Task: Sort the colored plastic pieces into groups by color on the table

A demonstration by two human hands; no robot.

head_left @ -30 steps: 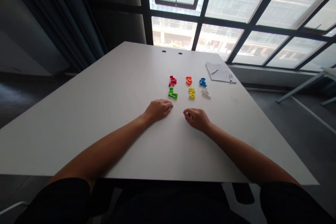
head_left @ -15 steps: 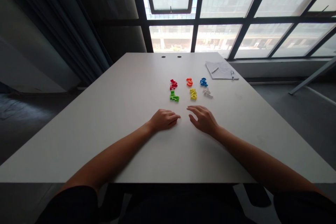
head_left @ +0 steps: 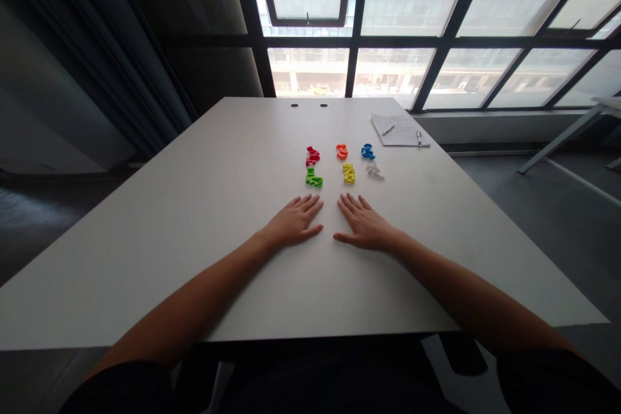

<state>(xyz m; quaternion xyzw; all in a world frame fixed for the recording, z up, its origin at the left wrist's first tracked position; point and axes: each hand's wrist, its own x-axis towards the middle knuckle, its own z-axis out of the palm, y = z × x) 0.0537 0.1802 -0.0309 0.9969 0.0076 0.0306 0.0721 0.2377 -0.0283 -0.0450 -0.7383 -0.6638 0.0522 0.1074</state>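
My left hand [head_left: 295, 220] lies flat on the white table [head_left: 194, 207], fingers spread and holding nothing. Across a small gap, my right hand [head_left: 361, 223] also rests palm down with its fingers apart. Just beyond the left fingertips is a small cluster of green plastic pieces [head_left: 314, 178], with red pieces [head_left: 313, 156] behind it. Past the right fingertips sit yellow pieces [head_left: 348, 174], and orange pieces [head_left: 342, 151] farther back. To their right are white pieces [head_left: 375, 171] and blue pieces [head_left: 367, 151]. Neither hand touches any cluster. The exact kind of the pieces is too small to tell.
Sheets of paper [head_left: 398, 129] with writing lie at the far right of the table, with two pens, one being a pen [head_left: 419, 138] near the right edge. Two round cable holes [head_left: 294, 105] are at the back edge. Large windows stand beyond.
Both hands have flattened onto the table and spread their fingers; before, the left fingers were together and the right hand was curved. The view has shifted slightly. The coloured clusters stay in place.
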